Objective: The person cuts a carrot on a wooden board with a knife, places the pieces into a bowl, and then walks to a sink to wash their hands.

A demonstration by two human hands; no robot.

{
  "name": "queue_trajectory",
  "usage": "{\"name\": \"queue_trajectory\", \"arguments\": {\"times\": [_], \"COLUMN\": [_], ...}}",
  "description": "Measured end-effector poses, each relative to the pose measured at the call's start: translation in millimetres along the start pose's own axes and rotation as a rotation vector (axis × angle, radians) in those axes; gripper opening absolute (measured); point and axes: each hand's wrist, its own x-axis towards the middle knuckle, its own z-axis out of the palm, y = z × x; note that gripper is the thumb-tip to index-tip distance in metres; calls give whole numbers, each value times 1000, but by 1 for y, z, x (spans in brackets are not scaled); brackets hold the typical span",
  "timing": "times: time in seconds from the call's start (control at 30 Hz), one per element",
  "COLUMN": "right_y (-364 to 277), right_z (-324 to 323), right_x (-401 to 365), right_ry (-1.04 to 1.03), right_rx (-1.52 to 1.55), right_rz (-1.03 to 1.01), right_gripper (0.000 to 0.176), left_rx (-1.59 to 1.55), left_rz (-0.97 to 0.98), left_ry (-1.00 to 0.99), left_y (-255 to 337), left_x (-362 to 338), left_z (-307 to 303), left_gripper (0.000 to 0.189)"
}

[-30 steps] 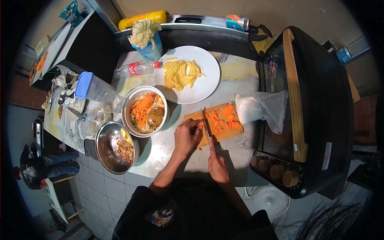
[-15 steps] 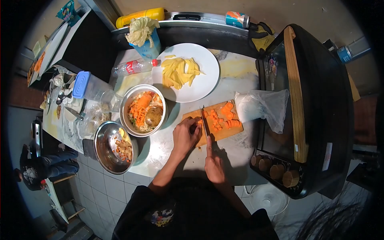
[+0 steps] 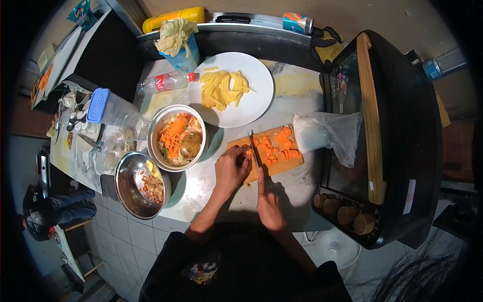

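On the wooden cutting board (image 3: 289, 163) my right hand (image 3: 270, 207) grips a knife (image 3: 255, 151), its index finger stretched along the blade's back. My left hand (image 3: 233, 168) is closed on a piece of carrot (image 3: 247, 150) at the board's left side, just left of the blade; the fingers partly hide it. Cut carrot pieces (image 3: 271, 151) lie right of the knife. Left of the board stands a white pot (image 3: 152, 132) holding shredded carrot, a carrot chunk and a brown potato. A steel bowl (image 3: 121, 189) with peelings is beside it.
A white plate (image 3: 261, 100) of yellow strips sits behind the board. A plastic bag of white contents (image 3: 312, 133) touches the board's right side, near a black oven (image 3: 397, 141). A plastic bottle (image 3: 163, 83) lies behind the pot. Another person (image 3: 43, 216) is at far left.
The whole view has shifted slightly, moving the scene a little left. My hands keep nearly the same place on the board, with the knife still beside the carrot.
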Motion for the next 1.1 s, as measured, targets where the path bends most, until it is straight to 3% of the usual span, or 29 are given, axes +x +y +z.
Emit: {"name": "queue_trajectory", "arguments": {"times": [0.27,0.57,0.63,0.73,0.9,1.1], "right_y": [3,10,13,9,12,24], "right_z": [2,0,1,2,1,6], "right_x": [16,2,-1,-2,5,7], "right_ry": [189,32,96,253,304,430], "right_rx": [-112,116,279,216,238,289], "right_rz": [-163,15,-57,-185,-153,-266], "right_gripper": [95,92,87,81,74,69], "left_rx": [-6,-70,-94,-125,-294,-135], "left_rz": [-1,4,6,6,-20,97], "left_ry": [17,11,6,-27,-72,-3], "left_y": [-2,-4,-6,-9,-9,2], "left_x": [1,-2,-3,-5,-5,-1], "left_z": [2,-1,-1,-2,0,1], "left_gripper": [19,20,21,23,30,31]}}
